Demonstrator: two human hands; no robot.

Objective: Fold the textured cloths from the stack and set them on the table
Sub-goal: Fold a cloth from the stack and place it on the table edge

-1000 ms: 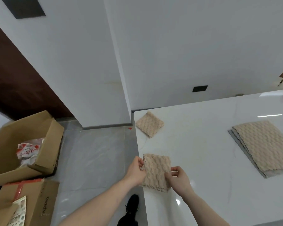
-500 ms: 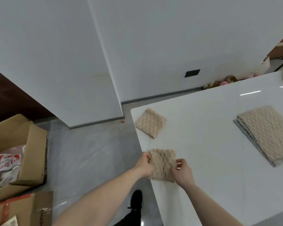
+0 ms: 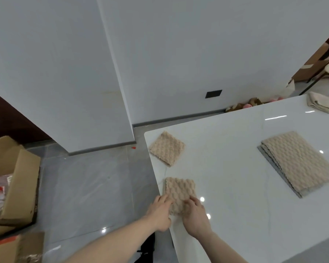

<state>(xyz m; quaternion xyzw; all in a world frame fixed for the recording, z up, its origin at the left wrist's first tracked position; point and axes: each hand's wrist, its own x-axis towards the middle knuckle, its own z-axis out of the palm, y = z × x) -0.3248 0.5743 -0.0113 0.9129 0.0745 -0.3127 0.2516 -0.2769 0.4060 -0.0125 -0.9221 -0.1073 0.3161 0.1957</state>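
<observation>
Fingers (image 3: pixel 164 201) of both hands are laid flat and open on the near edge of a folded textured cloth (image 3: pixel 179 192), pressed onto the white desk (image 3: pixel 235 186) near its left edge.

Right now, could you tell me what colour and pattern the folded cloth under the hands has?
Beige with a raised wavy texture, on the folded cloth, seen in the head view.

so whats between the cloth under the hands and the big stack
Nothing: the head view shows only bare white table between the folded cloth and the stack.
</observation>
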